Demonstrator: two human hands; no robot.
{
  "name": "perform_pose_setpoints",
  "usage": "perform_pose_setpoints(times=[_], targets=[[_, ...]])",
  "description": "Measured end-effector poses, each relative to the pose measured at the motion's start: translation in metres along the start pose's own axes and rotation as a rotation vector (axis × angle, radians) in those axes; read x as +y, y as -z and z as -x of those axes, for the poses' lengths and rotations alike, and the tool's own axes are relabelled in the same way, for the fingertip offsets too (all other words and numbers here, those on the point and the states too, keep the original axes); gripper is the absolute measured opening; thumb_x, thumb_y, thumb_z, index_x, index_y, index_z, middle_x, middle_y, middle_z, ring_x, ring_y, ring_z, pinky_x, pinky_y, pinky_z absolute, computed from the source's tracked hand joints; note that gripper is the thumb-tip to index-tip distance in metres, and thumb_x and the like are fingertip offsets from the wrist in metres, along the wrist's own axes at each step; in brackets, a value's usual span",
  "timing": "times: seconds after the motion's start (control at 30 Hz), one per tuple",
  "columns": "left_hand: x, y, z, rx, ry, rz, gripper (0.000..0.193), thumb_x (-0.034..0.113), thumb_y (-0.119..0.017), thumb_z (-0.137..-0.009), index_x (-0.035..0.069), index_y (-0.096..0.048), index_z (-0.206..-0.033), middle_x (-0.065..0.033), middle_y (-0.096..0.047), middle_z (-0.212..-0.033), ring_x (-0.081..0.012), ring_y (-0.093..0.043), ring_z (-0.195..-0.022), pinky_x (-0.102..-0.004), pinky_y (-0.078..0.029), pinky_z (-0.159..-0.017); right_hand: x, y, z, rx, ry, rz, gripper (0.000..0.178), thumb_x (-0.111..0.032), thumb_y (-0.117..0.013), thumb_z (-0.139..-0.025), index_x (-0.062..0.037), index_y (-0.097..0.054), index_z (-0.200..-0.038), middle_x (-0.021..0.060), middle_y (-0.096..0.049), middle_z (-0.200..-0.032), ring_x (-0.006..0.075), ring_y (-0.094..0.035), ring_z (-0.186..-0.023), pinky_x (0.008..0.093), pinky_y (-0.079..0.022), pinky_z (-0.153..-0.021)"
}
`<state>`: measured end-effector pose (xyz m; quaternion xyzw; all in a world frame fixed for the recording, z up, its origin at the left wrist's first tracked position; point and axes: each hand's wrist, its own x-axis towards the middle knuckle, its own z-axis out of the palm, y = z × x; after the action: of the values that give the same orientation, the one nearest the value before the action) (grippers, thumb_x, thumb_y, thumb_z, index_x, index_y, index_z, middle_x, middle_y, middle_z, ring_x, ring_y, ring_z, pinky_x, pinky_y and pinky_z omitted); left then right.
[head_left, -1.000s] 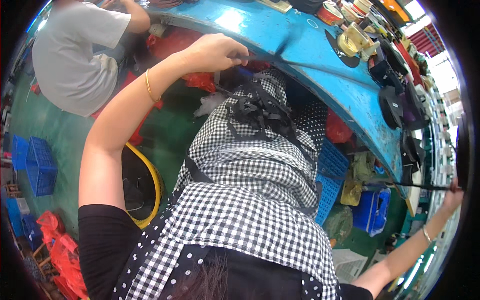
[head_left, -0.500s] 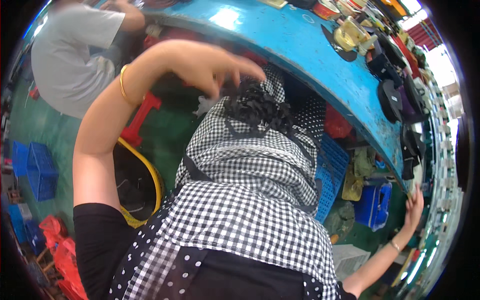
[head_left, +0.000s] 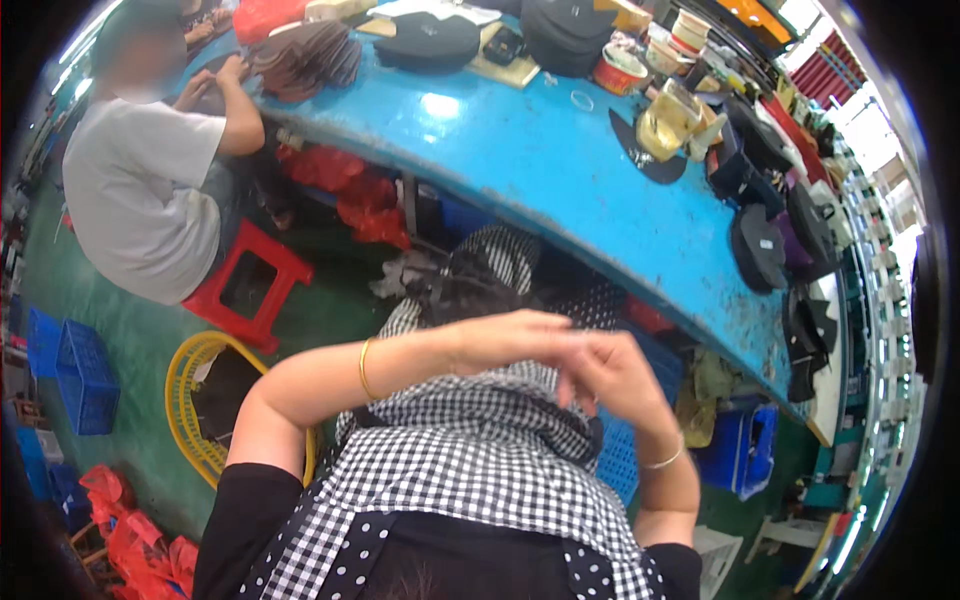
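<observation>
My left hand [head_left: 500,340] stretches across above my lap, its fingers extended flat and blurred toward the tips. From the other side my right hand [head_left: 618,375] meets it, and the two overlap at the fingertips. The right fingers bend downward, smeared by motion, and I cannot see anything held between the hands. Beneath them lies a black-and-white checked apron [head_left: 450,470]. A heap of black pieces [head_left: 465,290] sits on my lap just beyond the left hand, partly hidden by it.
Ahead is a blue worktable [head_left: 500,150] bearing black stacks, a yellowish container [head_left: 668,122] and a red tub [head_left: 619,72]. A person [head_left: 150,190] sits far left near a red stool [head_left: 248,285]. A yellow basket [head_left: 185,400] stands left, a blue bin [head_left: 735,455] right.
My left hand has come down and nearer from above the lap. My right hand has swung in from the table's far right end to meet it. The view has tilted up, showing more table.
</observation>
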<state>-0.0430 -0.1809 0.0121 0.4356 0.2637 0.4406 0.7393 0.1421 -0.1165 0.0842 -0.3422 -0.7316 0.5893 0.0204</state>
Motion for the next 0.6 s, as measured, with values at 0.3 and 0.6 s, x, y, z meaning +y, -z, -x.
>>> perform_pose_setpoints(times=[0.3,0.6], targets=[[0.079,0.036,-0.007,0.315,-0.326,0.327,0.031,0.032,-0.045,-0.112,0.006,-0.06,-0.12,0.0011,-0.054,-0.08,-0.0166,-0.057,-0.079,-0.0351,-0.052,-0.082,0.075,-0.01,0.014,-0.044,-0.108,-0.252,0.033,-0.02,-0.049,-0.109,0.0005,-0.074,-0.1,-0.0025,-0.058,-0.063,0.005,-0.048,-0.056,0.0233,-0.039,-0.054],[0.166,0.11,-0.01,0.689,-0.562,0.343,0.035,0.034,-0.041,-0.113,0.005,-0.056,-0.126,0.003,-0.046,-0.074,-0.0099,-0.043,-0.064,-0.0263,-0.037,-0.06,0.142,0.04,0.045,0.068,-0.425,0.377,0.027,-0.022,-0.061,-0.1,-0.001,-0.077,-0.094,0.0116,-0.076,-0.084,0.0222,-0.072,-0.07,0.0303,-0.052,-0.064]])
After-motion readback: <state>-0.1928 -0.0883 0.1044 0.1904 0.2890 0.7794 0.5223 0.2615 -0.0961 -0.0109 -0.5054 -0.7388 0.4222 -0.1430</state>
